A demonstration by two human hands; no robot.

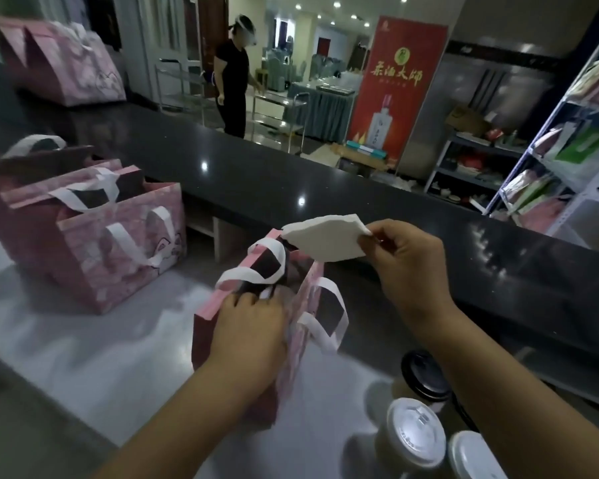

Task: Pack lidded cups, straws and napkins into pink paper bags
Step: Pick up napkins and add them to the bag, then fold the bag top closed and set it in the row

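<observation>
Overhead, white napkin pinched in right hand grip, long axis left-right above pink bag, left hand grip clamped on rim; red banner "茶酒大师".

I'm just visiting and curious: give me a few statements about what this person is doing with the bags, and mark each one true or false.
1. The right hand holds a white napkin above the open pink bag. True.
2. The left hand is lifting a cup. False: it holds the bag's rim.
3. All the lidded cups near the right forearm have white lids. False: one lid is black.
4. More pink bags stand on the counter to the left. True.
5. The napkin already lies inside the bag. False: it is still in the grip.
</observation>
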